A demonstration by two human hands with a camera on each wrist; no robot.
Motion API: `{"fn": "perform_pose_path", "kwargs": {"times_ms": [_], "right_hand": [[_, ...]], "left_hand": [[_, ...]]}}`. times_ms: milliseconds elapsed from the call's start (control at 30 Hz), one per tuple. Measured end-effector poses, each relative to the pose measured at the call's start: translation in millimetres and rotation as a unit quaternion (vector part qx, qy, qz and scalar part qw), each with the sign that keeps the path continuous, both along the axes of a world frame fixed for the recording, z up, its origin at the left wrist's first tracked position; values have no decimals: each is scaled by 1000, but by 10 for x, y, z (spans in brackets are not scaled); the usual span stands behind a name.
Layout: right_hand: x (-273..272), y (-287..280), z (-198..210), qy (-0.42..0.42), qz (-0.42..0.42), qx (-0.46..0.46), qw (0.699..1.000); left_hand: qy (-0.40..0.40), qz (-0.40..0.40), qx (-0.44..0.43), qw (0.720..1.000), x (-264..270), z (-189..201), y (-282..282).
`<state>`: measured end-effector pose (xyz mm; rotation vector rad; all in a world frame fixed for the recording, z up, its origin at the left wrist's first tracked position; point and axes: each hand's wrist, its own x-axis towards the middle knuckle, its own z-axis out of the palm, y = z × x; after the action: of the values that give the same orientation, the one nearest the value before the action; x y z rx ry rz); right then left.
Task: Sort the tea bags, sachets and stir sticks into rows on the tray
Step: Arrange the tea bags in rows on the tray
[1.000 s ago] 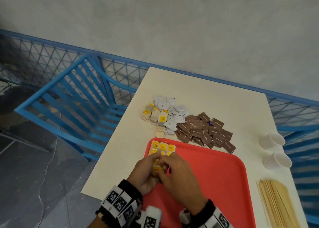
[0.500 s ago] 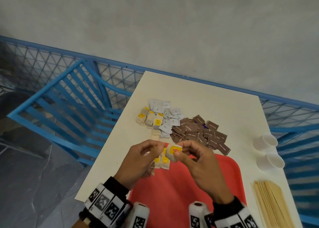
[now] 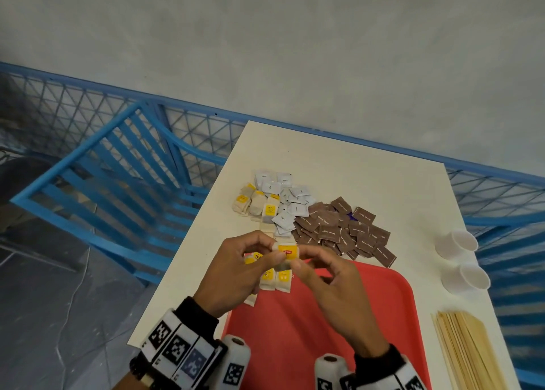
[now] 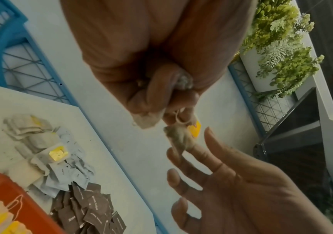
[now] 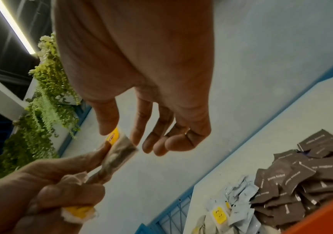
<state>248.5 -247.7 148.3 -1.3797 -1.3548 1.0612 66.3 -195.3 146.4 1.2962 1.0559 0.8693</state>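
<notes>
I hold one tea bag (image 3: 285, 253) in the air between my two hands, above the far left corner of the red tray (image 3: 383, 307). The bag is small, of pale paper with dark tea inside, and it has a yellow tag with red letters and a thin string. My left hand (image 3: 236, 274) pinches it with curled fingers, and this hand also keeps other tea bags pressed in the palm. My right hand (image 3: 333, 295) touches the same bag with the thumb and first finger; the other fingers hang loose and half open, so I cannot tell if it really grips.

On the tray, under my hands, lie some more tea bags with yellow tags (image 3: 277, 279), side by side. Beyond the tray, on the cream bench (image 3: 354, 159), there is a small pile of tea bags (image 3: 256, 205), beside it a heap of white sachets (image 3: 287, 201), and then a bigger heap of brown sachets (image 3: 345, 230). To the right of the tray stand two white paper cups (image 3: 460, 260), and near them a bundle of wooden stir sticks (image 3: 466, 351).

Behind the bench there is a blue metal fence (image 3: 88, 118) and a grey wall (image 3: 295, 50). The wrist views show green hanging plants (image 4: 281, 44).
</notes>
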Motion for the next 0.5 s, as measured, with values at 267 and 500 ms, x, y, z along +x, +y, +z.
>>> {"fn": "perform_pose_path", "kwargs": {"times_ms": [267,500], "right_hand": [[-64,178,-325,48,-11,-49,998],[-139,222,-1467,-33,-94,-293,951]], "left_hand": [[16,46,-22,999,-80,-200,38],[286,32,-22,957,-408,-1148,10]]}}
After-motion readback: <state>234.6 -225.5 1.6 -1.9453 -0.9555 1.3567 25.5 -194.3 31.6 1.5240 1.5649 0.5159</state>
